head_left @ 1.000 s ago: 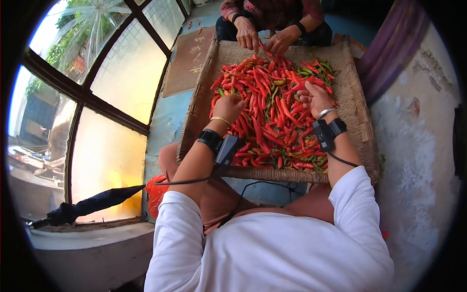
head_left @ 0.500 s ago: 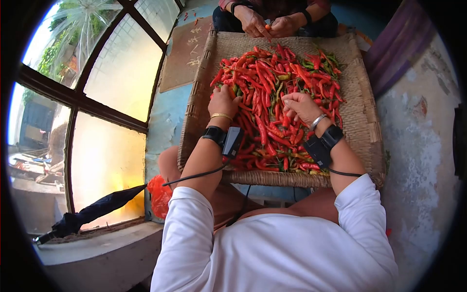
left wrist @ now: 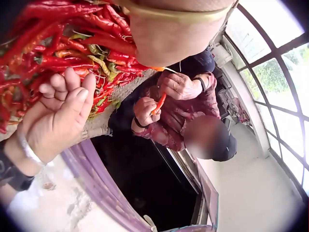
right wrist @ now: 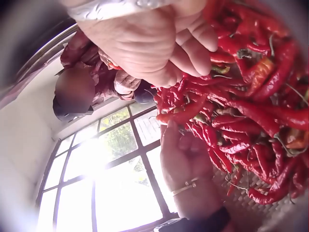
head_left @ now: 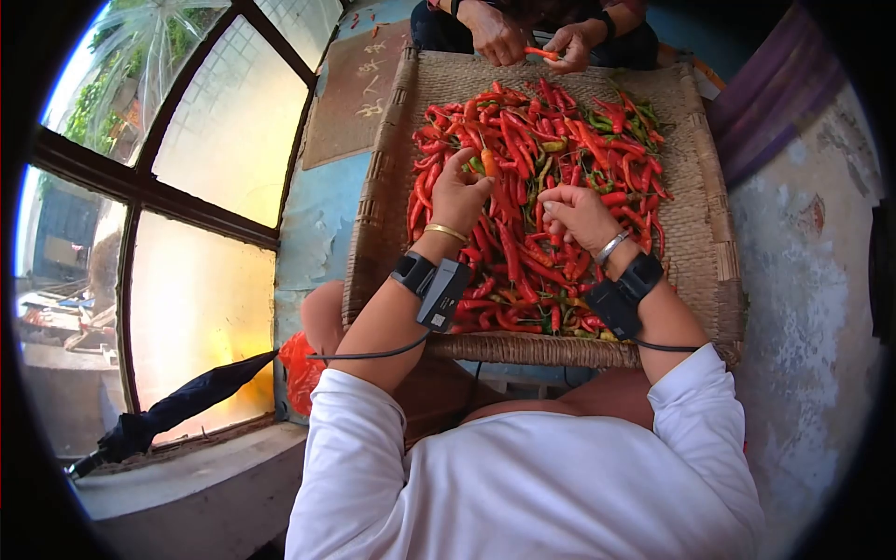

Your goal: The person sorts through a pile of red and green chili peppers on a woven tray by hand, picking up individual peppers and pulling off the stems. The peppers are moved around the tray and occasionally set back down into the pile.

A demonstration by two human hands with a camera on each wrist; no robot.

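One large window (head_left: 219, 308) of dark-framed panes, some frosted, fills the left side; on the right stands a patchy, peeling wall (head_left: 807, 271). At the far edge a second person (left wrist: 166, 125) in a patterned red shirt faces the work, forearms by the rim, fingers on a small orange-red chilli (head_left: 539, 53). Between them sits a broad rectangular tray (head_left: 698, 224) of coarse wickerwork, its near rim thick and bound, above the wearer's legs. A heap of chillies (head_left: 523, 252), glossy, wrinkled and mostly red with some green at far right, covers its middle; woven surface shows along the far edge and right side. A purple curtain (head_left: 770, 103) hangs just beyond the tray's far right corner. Near left, a folded dark umbrella (head_left: 187, 403) leans beside a crinkled red bag (head_left: 297, 373). Over the heap, the left hand (head_left: 455, 201) pinches an orange chilli (head_left: 488, 163), stem jutting free. The right hand (head_left: 581, 219), just beside it, has loosely bent fingers and grasps nothing visible.
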